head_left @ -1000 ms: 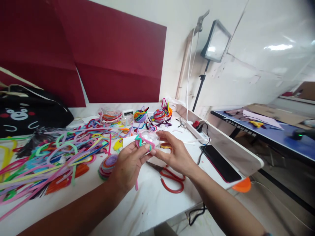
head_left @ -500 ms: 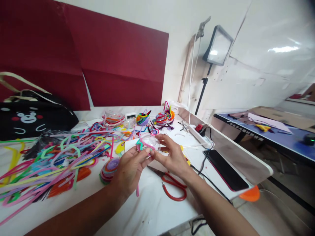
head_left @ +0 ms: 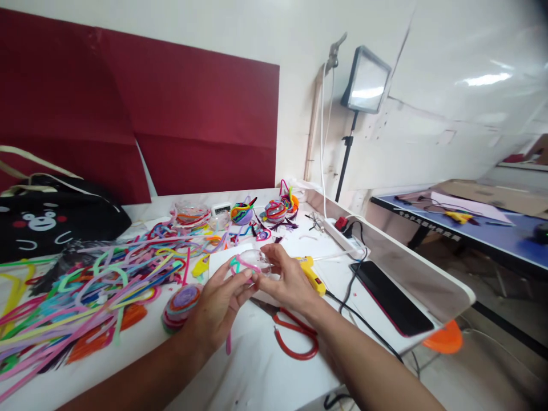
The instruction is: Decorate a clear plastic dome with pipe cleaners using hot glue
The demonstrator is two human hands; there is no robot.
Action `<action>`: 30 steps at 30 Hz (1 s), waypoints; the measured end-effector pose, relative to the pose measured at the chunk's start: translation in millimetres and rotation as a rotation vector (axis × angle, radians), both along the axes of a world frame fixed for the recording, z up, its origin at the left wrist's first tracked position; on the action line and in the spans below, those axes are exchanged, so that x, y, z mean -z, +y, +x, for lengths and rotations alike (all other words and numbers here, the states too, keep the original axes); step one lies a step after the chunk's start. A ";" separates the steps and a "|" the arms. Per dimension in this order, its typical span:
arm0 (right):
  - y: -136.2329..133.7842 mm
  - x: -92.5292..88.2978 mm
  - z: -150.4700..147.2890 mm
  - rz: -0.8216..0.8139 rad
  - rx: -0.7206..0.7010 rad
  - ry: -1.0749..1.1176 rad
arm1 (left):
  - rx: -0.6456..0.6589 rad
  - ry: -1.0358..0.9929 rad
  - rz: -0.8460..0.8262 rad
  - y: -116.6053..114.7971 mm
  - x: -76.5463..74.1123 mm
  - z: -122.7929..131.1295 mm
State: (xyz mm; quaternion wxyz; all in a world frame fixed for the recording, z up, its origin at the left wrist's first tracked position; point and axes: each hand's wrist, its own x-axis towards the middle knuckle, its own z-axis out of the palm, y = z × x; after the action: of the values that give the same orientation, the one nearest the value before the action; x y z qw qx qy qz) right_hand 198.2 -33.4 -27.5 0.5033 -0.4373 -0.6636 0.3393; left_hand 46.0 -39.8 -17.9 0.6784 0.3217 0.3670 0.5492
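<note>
Both hands hold a clear plastic ball above the table. A pink and green pipe cleaner bends across its near side, and a pink end hangs below the hands. My left hand pinches the pipe cleaner against the ball with thumb and fingers. My right hand grips the ball's right side, its thumb close to the left one. Beneath the hands lie red-handled scissors, the blades partly covered. A yellow glue gun lies just beyond my right hand. Left of my left hand sits a ball wrapped in coiled pipe cleaners.
Loose pipe cleaners pile up on the left, near a black bag. Decorated balls stand at the back. To the right are a power strip, a black phone and the raised table edge.
The camera view has shifted slightly, so more of the glue gun shows. My hands have tilted the ball a little, both still holding it with the pipe cleaner.
</note>
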 end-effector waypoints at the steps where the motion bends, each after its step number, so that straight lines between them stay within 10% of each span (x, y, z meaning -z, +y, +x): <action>1: 0.2 0.4 0.2 -0.005 0.006 0.005 | -0.002 0.006 -0.001 0.1 -0.1 0.4; 30: 4.4 -10.0 14.8 -0.362 -0.198 0.462 | 0.068 0.266 0.020 -2.6 -10.9 -29.3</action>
State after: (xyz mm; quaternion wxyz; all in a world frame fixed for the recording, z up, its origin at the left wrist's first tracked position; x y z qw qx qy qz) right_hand 213.0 -29.0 -17.5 0.5192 -0.3644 -0.5000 0.5896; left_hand 16.7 -42.4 -7.0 0.6386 0.4109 0.4370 0.4821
